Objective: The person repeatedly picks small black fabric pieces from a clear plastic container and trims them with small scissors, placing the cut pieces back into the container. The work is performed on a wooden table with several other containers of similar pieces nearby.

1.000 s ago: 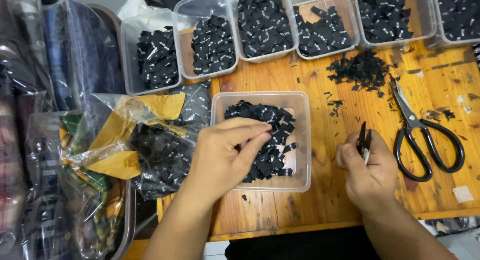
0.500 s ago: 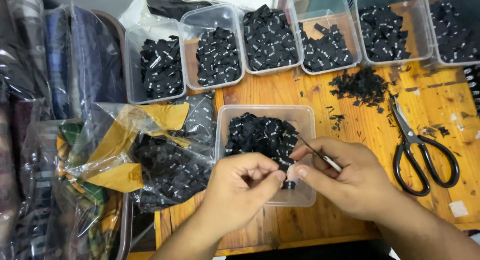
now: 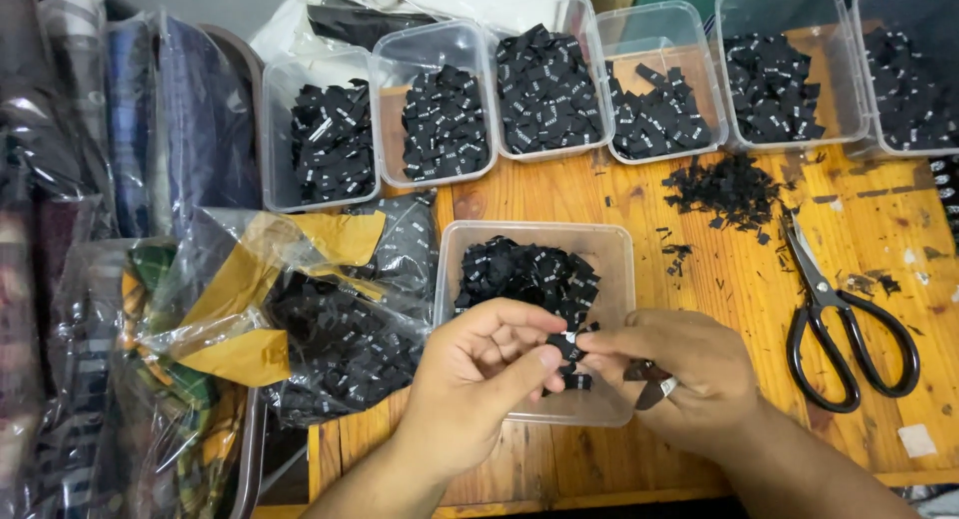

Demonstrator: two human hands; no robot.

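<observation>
Since half a second ago, both hands have been drawn closer together. A small black woven label is pinched between the left hand and the right hand, above a clear plastic tray. Small metal snips are gripped in the right palm.

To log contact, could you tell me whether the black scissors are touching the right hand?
Apart: the head view shows scissors lying on bare table beside the right hand.
</observation>
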